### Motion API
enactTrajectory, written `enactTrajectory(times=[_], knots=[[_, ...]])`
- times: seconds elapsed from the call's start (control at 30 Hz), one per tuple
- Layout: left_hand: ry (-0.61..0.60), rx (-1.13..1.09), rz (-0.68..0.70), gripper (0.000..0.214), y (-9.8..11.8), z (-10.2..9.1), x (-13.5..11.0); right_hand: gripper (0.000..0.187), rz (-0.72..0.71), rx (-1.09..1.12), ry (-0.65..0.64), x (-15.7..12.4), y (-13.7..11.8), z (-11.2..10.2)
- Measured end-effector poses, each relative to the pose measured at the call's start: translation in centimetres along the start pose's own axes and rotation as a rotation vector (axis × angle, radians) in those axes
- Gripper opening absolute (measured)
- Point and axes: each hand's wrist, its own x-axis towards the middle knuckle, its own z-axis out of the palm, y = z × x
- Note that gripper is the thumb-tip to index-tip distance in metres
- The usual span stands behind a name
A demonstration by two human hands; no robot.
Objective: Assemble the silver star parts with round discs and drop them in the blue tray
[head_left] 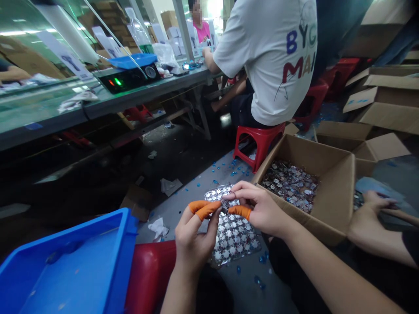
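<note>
In the head view my left hand [195, 235], with orange finger cots on two fingers, is closed in a pinch. My right hand [262, 208], an orange cot on its thumb, meets it from the right, also pinching. Between the fingertips is a small shiny silver piece [224, 208], mostly covered by them; its exact kind cannot be made out. Just beneath both hands lies a clear plastic tray [225, 261] with rows of silver, flower-shaped pieces [236, 233]. The hands hide part of its middle.
A cardboard box [337, 192] of loose shiny pieces [291, 183] stands right, beside another person's hand [376, 201]. A blue bin [126, 244] and red stool [150, 266] are left. Ahead, a person [271, 56] sits on a red stool [257, 144] by the workbench [131, 93].
</note>
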Motion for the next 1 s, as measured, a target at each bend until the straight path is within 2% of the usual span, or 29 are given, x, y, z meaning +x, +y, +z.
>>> enactTrajectory(times=[0.67, 1.0], knots=[[-0.003, 0.002, -0.03, 0.026, -0.37, -0.13, -0.25, 0.023, 0.036, 0.027, -0.039, -0.06, -0.07, 0.0], [0.009, 0.004, -0.045, 0.026, -0.32, -0.09, -0.16, 0.028, 0.023, 0.042, -0.055, -0.19, 0.34, -0.01]])
